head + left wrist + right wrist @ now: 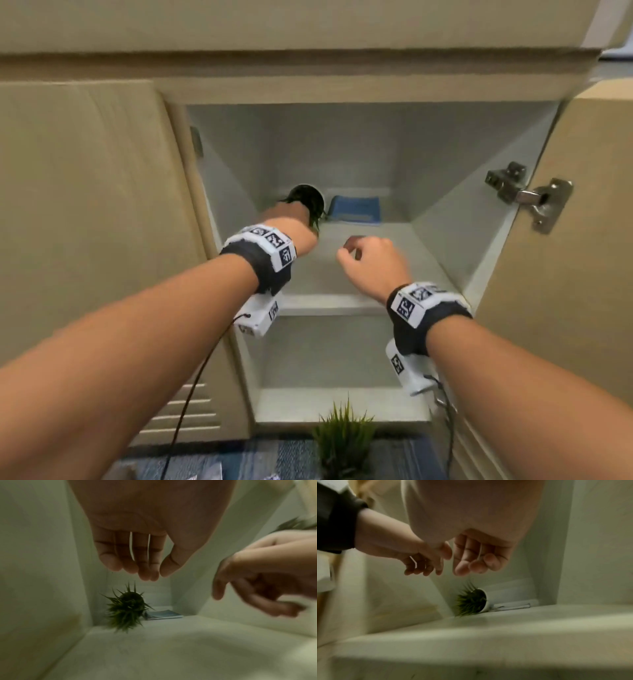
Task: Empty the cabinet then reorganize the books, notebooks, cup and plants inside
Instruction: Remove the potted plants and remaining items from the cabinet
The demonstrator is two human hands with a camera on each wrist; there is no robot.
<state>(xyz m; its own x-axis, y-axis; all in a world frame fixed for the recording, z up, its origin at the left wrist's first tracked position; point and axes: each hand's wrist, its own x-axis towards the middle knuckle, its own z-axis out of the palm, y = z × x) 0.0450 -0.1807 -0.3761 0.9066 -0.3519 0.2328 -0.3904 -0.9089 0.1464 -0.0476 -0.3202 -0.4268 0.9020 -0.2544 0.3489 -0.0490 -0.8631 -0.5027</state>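
On the cabinet's upper shelf (346, 274) a small potted plant (308, 202) lies tipped on its side in the back left corner, its green leaves toward me. A blue notebook (354, 209) lies flat beside it against the back wall. My left hand (287, 219) reaches in just short of the plant (126, 607), fingers (109, 561) straight and together, holding nothing. My right hand (356, 250) hovers over the middle of the shelf with fingers (476, 563) loosely curled and empty. The plant (472, 603) and the notebook (513, 606) show beyond both hands.
The right cabinet door (589, 260) stands open with a metal hinge (527, 197) on it. The left door (89, 212) is closed. The lower compartment (335, 363) holds nothing visible. A second green plant (342, 442) stands on the blue patterned floor (274, 459) in front.
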